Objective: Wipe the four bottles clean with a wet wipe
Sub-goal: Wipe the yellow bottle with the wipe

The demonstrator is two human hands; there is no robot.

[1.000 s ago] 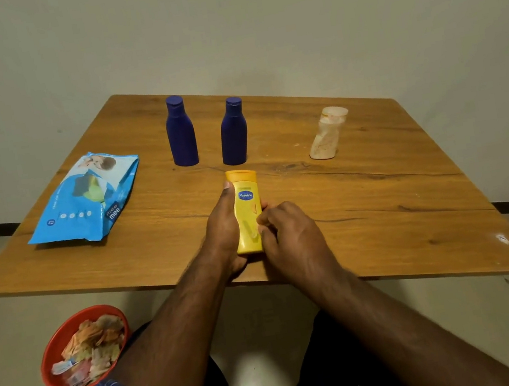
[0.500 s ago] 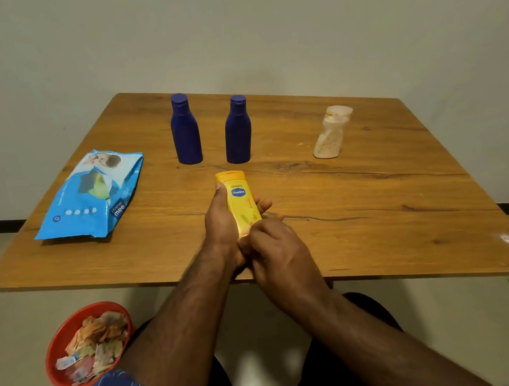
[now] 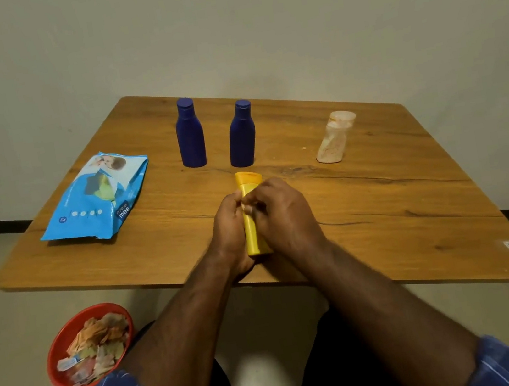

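Yellow lotion bottle [image 3: 253, 226] looks light, stiff and slick, so both hands, left hand [image 3: 230, 229] and right hand [image 3: 283, 215], have fingers clamped round its middle over the counter [image 3: 380, 207].

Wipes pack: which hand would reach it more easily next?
Probably the left. The wipes pack lies on the table's left side, nearer the left hand. The right hand would have to cross over the yellow bottle both hands hold.

Both hands [image 3: 263, 214] gripping yellow bottle [image 3: 254, 235] at near table [image 3: 397, 204] edge, two blue bottles [image 3: 190, 136] behind
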